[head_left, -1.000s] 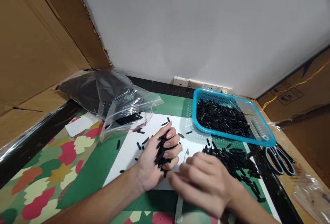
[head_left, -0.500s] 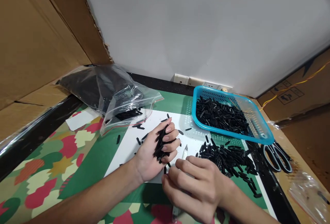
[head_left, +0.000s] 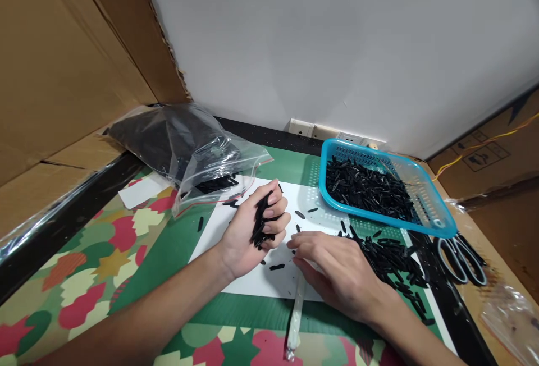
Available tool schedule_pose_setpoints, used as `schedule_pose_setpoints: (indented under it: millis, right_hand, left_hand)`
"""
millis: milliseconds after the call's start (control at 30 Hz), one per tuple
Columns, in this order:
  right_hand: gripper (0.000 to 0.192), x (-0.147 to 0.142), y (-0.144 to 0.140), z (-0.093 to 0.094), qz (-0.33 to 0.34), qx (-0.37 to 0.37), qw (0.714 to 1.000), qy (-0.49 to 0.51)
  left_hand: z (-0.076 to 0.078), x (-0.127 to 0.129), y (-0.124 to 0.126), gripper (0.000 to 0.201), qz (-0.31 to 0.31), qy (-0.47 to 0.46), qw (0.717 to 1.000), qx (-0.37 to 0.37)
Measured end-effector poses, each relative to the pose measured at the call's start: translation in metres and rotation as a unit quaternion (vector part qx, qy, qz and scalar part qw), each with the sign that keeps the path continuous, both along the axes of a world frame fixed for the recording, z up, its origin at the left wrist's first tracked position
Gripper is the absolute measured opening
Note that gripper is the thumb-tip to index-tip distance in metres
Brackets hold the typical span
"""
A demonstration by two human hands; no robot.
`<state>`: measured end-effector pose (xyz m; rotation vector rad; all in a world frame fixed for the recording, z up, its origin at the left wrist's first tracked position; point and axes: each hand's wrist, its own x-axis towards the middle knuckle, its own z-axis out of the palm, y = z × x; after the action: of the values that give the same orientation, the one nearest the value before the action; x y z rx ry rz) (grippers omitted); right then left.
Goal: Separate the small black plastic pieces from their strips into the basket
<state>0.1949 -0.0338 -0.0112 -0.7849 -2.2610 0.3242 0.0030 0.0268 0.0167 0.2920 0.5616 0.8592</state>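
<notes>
Judging by the spread, work seems partway: black pieces (head_left: 261,223) are clasped in the curled left hand (head_left: 244,235) at frame centre, more are held in the blue basket (head_left: 385,219) at right, a heap (head_left: 389,262) is left below it, and any grip by the half-bent right hand (head_left: 337,268) is hidden.

Makeshift indoor work corner, cardboard boxes (head_left: 50,79), pale wall (head_left: 315,46), power sockets (head_left: 326,132), patterned table covering (head_left: 145,228), scissors (head_left: 460,252)
</notes>
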Motion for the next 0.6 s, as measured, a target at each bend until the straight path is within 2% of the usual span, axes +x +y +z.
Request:
schedule_pose_setpoints:
  millis: [133,200,333,600]
  right_hand:
    - [0.024,-0.007,0.0,-0.003,-0.02,0.002,0.992,-0.123]
    - [0.025,-0.01,0.0,-0.005,-0.01,0.016,0.985,-0.172]
    - [0.021,-0.014,0.001,-0.01,0.022,0.006,0.983,-0.183]
    - [0.016,-0.022,0.003,-0.014,-0.02,0.029,0.975,-0.22]
  left_hand:
    - [-0.002,0.001,0.002,0.039,0.01,0.041,0.999,0.027]
    - [-0.004,0.002,0.002,0.04,0.006,0.061,0.997,0.04]
    - [-0.006,0.005,0.002,0.041,-0.013,0.093,0.994,0.058]
    - [-0.002,0.006,-0.002,0.046,-0.019,0.157,0.985,0.074]
